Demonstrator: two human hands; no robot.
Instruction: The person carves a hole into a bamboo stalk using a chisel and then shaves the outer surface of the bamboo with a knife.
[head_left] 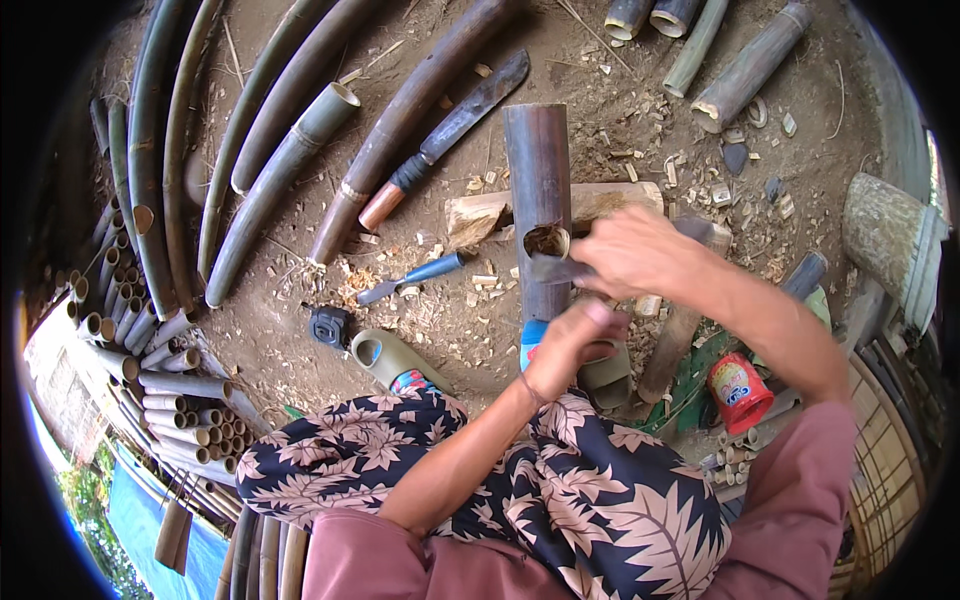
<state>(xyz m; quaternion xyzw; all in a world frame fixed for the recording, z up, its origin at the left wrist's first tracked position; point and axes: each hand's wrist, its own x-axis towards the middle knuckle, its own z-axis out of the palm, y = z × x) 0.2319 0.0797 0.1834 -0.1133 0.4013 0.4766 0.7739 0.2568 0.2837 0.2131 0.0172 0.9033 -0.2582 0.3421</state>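
Dark bamboo tube [538,165] crosses over a pale log [478,217] before the person; probably stiff, fairly light, slick-skinned and split-prone at its notch [547,241], best held on plain wall; right hand [628,254] curls fingers round a blurred blade [558,270]; left hand [572,350] bends fingers, grip indeterminable.

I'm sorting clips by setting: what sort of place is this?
Probably a simple bamboo workshop: cut bamboo poles lie across the earth floor, short bamboo tubes are stacked at the left, and pale chips are scattered about.
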